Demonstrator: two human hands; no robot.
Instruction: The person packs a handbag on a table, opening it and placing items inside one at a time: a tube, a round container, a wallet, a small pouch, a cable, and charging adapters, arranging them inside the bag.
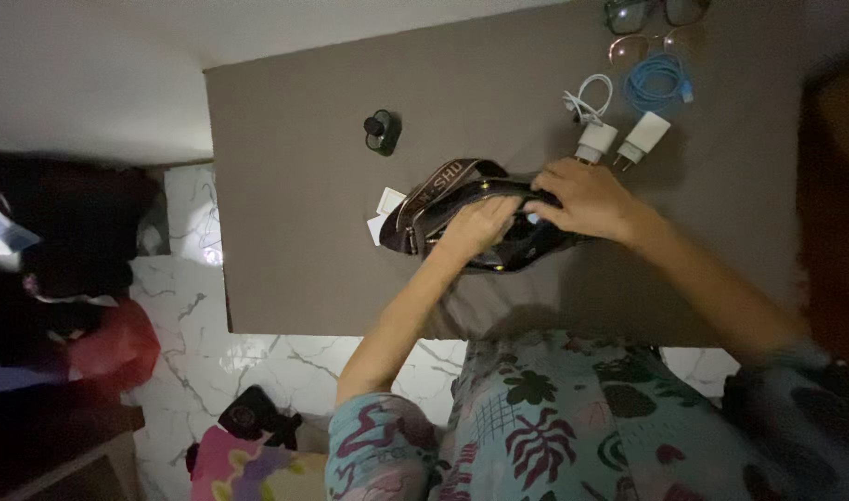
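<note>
A dark pouch bag (485,223) with a lettered strap (440,183) is being worked on at the middle of a grey-brown counter (295,186), seen from the head view. The bag is being kept lying flat, its long axis running left to right, directly under both hands. The right hand (587,199) is being pressed onto the bag's right end, its grip clamped on the upper edge there. The left hand (480,227) is being pushed in at the mouth, the fingers partly hidden; whether that grip is closed on anything cannot be told. What is being kept inside the bag is not shown. Two white cards (385,213) are being left just beside the bag's left end. Two white charger plugs (619,141), a white cable (590,97) and a blue cable (656,82) are being left near the right hand, with two pairs of glasses (652,23) beyond them. A small black object (382,132) is being left well apart.
</note>
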